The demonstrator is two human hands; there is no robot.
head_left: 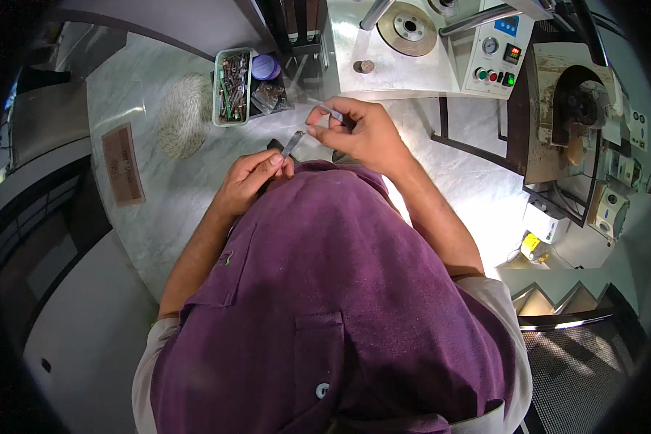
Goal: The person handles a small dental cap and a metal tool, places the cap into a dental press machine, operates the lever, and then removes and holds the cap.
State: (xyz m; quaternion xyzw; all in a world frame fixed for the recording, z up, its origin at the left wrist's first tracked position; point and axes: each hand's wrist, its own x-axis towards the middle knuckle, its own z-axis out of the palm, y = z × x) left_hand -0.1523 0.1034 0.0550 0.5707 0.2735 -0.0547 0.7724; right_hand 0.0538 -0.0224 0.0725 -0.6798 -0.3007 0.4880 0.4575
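Purple shirt (pixel 340 246), lt. grey sleeves (pixel 505 325), sm. grn mark (pixel 226 258), pale btn (pixel 322 390)

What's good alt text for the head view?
A person's left hand holds a small gray strip while the right hand holds a thin pale piece close by. Beyond them sit a pale green tray of small parts and, to its right, a white machine with a round metal disc. A purple garment fills the lower middle.
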